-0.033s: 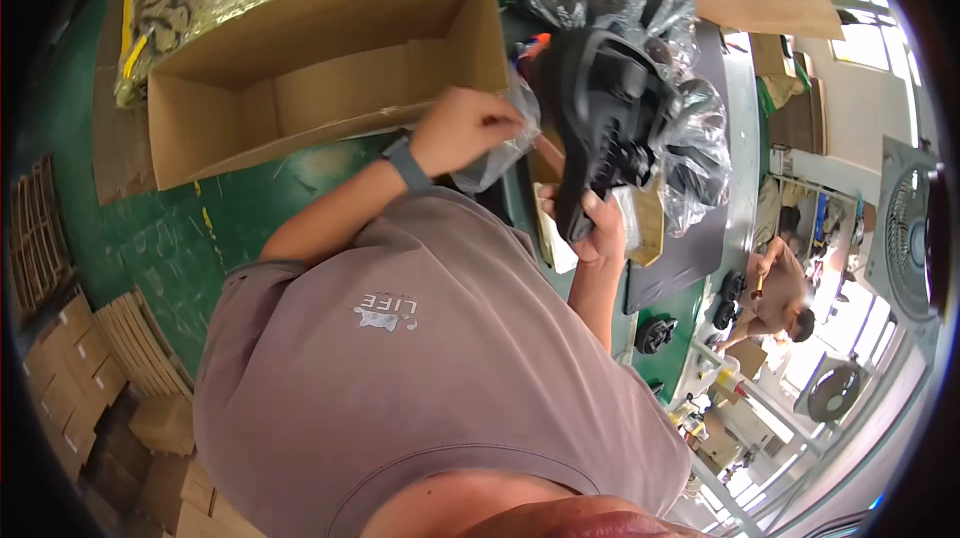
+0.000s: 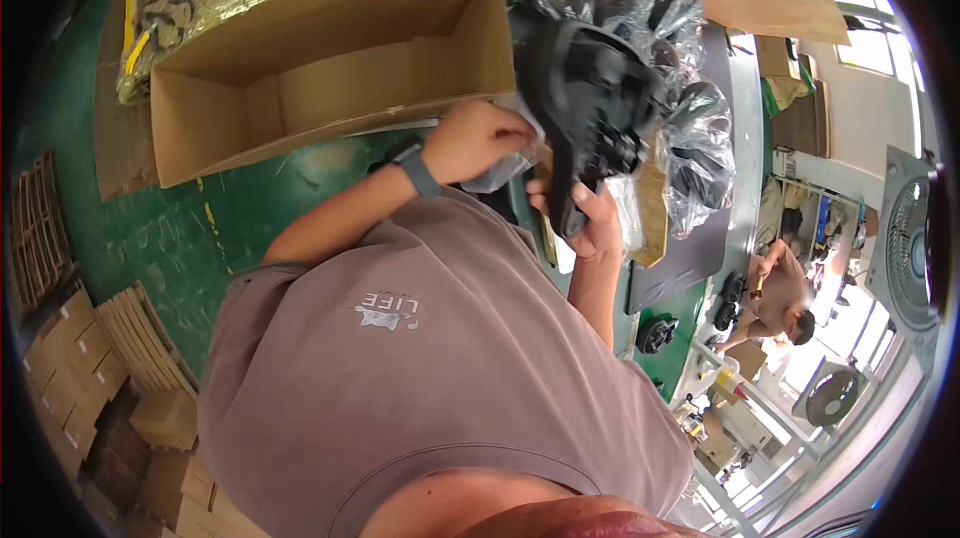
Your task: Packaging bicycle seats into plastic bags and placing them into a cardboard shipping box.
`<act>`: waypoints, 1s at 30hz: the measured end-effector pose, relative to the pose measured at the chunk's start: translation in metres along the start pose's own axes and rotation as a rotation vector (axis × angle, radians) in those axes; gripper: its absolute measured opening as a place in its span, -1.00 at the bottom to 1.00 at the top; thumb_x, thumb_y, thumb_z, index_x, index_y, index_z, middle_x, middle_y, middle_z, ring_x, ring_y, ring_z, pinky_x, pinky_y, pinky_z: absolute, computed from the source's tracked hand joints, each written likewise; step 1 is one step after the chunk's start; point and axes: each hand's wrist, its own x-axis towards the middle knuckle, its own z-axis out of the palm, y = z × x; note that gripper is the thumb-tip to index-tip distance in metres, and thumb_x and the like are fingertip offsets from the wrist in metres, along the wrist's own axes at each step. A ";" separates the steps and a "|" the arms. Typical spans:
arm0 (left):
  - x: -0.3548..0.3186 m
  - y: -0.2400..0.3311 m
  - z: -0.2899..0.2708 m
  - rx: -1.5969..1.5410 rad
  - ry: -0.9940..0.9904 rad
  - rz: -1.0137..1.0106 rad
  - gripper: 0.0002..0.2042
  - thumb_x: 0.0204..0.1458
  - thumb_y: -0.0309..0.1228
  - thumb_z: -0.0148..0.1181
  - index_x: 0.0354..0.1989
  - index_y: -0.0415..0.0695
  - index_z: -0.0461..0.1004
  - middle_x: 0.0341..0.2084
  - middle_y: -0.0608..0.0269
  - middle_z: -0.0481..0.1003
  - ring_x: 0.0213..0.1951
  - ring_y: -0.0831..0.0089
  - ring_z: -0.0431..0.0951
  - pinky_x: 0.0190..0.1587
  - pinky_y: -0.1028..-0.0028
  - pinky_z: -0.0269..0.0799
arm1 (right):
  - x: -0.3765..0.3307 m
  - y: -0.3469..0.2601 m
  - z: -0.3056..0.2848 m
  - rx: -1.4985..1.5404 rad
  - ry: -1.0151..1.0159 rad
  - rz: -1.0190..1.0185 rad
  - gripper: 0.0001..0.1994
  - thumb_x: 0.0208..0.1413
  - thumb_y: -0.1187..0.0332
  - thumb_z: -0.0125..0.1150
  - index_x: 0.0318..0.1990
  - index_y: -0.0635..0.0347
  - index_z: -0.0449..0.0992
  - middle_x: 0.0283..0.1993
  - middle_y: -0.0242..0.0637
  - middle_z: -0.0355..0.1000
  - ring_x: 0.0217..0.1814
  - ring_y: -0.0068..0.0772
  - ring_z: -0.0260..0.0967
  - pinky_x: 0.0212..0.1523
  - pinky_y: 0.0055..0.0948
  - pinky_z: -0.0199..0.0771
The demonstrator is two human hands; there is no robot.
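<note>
Left arm: bare forearm rises from a short sleeve, bent at the elbow.
Left wrist: wears a dark band.
Left hand (image 2: 478, 141): fingers curled shut, knuckles up.
Right hand (image 2: 590, 223): raised just beside the left, fingers wrapped closed, thumb forward.

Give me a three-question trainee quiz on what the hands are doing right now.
1. True or false: the right hand grips the black plastic part from below.
2. What does the left hand pinch? A) clear plastic bag B) tape roll C) scissors
3. Fill in: the open cardboard box on the green table looks ____ inside.

Key: 1 true; 2 A; 3 empty.
</note>
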 end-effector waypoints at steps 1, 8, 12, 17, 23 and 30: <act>-0.004 -0.010 0.001 0.051 -0.023 0.027 -0.85 0.24 -0.39 0.41 -0.18 -0.22 0.77 -0.37 0.02 0.74 -0.33 0.34 0.74 -0.17 0.32 0.61 | 0.020 0.004 0.015 -0.045 0.039 0.068 -0.41 0.21 0.43 0.49 0.35 0.47 0.44 0.13 0.14 0.63 0.04 0.07 0.75 0.03 -0.15 0.90; -0.039 -0.053 -0.115 -1.412 0.515 -0.215 -0.83 0.52 -0.41 0.14 0.12 -0.15 0.60 -0.02 0.23 0.68 0.00 0.39 0.69 0.01 0.35 0.64 | 0.104 -0.001 0.003 0.271 -0.083 0.047 -0.54 0.30 0.40 0.47 0.28 0.33 0.50 0.07 -0.03 0.57 0.02 -0.14 0.54 -0.06 -0.19 0.64; -0.029 -0.030 -0.161 -1.252 0.638 -0.324 -0.83 0.51 -0.34 0.21 0.03 -0.17 0.63 -0.28 0.35 0.59 -0.34 0.55 0.56 -0.22 0.49 0.57 | 0.144 -0.031 0.003 -0.011 -0.286 -0.082 -0.47 0.18 0.41 0.55 0.27 0.32 0.51 0.05 -0.13 0.58 -0.04 -0.21 0.56 -0.06 -0.24 0.62; 0.054 0.024 -0.107 -0.557 0.767 -0.406 -0.85 0.39 -0.36 0.39 -0.13 -0.19 0.73 -0.49 0.53 0.40 -0.47 0.58 0.41 -0.41 0.50 0.30 | 0.181 -0.077 0.000 -1.281 -0.278 -0.520 -0.15 -0.01 0.64 0.52 0.52 0.26 0.36 0.19 -0.02 0.64 0.13 -0.02 0.67 0.17 -0.20 0.65; 0.069 0.061 -0.053 -0.024 0.020 -0.026 -0.67 0.31 -0.22 0.46 -0.08 -0.31 0.75 -0.31 0.28 0.67 -0.34 0.47 0.56 -0.22 0.37 0.48 | 0.246 -0.061 -0.048 -0.794 -0.192 -0.364 -0.04 0.12 0.50 0.61 0.65 0.31 0.17 0.36 -0.01 0.57 0.35 -0.13 0.58 0.39 -0.21 0.55; 0.119 0.020 0.006 -0.264 0.910 -0.343 -0.35 0.14 -0.38 0.62 0.37 -0.33 0.50 0.14 0.02 0.65 0.13 0.20 0.68 0.22 0.19 0.61 | 0.247 -0.145 -0.060 -1.233 -0.651 -0.763 -0.13 0.01 0.37 0.64 0.53 0.16 0.38 0.44 0.08 0.46 0.58 0.16 0.33 0.59 0.10 0.32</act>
